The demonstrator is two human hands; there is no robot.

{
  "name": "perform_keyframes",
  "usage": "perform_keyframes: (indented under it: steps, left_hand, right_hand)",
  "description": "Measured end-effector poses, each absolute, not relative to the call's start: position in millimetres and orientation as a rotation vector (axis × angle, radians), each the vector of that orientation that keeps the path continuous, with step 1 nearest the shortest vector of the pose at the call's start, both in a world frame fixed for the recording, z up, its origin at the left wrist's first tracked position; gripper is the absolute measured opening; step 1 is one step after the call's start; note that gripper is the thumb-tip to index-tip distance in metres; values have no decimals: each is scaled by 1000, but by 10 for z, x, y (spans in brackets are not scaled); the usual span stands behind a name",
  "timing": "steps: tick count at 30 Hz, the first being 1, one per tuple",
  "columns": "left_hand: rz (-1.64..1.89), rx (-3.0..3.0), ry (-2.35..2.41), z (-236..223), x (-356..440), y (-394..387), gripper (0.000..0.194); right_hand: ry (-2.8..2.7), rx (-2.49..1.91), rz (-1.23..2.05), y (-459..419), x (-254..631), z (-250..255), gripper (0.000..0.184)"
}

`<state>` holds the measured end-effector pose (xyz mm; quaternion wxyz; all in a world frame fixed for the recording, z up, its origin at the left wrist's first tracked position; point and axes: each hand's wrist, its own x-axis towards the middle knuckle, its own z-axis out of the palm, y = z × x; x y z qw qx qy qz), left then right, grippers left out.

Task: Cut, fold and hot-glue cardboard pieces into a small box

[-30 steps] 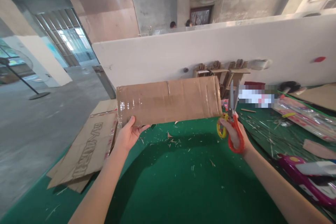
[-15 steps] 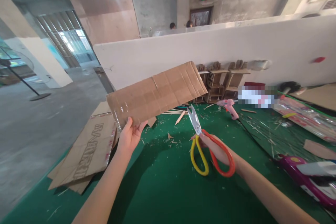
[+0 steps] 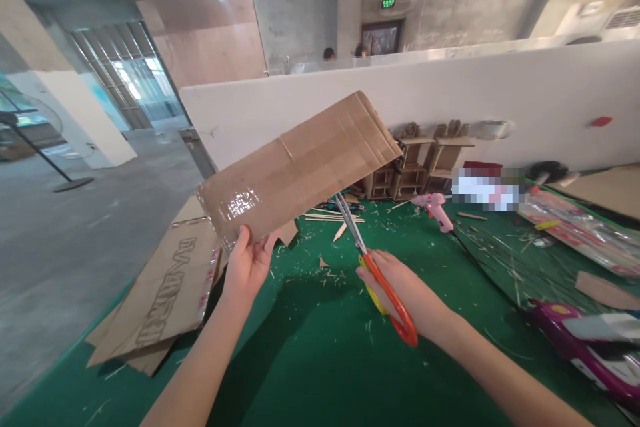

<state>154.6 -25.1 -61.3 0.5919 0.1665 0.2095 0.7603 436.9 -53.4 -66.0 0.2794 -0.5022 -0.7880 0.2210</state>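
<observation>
A long cardboard piece (image 3: 300, 170) is held up above the table, tilted with its right end higher. My left hand (image 3: 249, 263) pinches its lower left edge, thumb on the near face. Shiny clear tape shows on the cardboard's left part. In my right hand (image 3: 400, 287) is a pair of scissors (image 3: 356, 230) with one orange-red and one yellow handle. The blades point up and left, their tips close to the cardboard's lower edge; whether they touch it I cannot tell.
Flat cardboard sheets (image 3: 165, 293) are stacked at the left. Behind stand cardboard structures (image 3: 413, 163) against a white partition (image 3: 300, 100). A pink glue gun (image 3: 436, 209) trails a black cord. At the right lies a purple tool (image 3: 575, 340). Scraps and sticks litter the green tabletop (image 3: 310, 360).
The cardboard's right end has risen and tilted more steeply. The scissors have turned in my right hand and moved left, nearer the cardboard's lower edge.
</observation>
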Motion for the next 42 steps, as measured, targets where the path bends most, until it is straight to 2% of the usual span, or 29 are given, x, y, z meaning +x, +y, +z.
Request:
perform_keyframes:
  steps: [2, 8, 22, 32, 42]
  left_hand:
    - [1777, 377, 466, -598, 1541, -252, 38]
    - [1766, 391, 435, -603, 1533, -251, 37]
    - [1819, 381, 464, -518, 1518, -284, 39]
    - [1741, 404, 432, -561, 1617, -310, 38]
    - [1670, 421, 547, -762, 1859, -277, 38]
  right_hand:
    - [-2085, -1336, 492, -529, 4357, -689, 33]
    - [-1959, -1424, 832, -610, 4406, -685, 39]
    - [-1892, -1161, 1070, -602, 4428, -478, 38]
    - [-2063, -1376, 1206, -700, 4213, -138, 38]
    - [-2150, -1510, 871, -450, 4108, -132, 46]
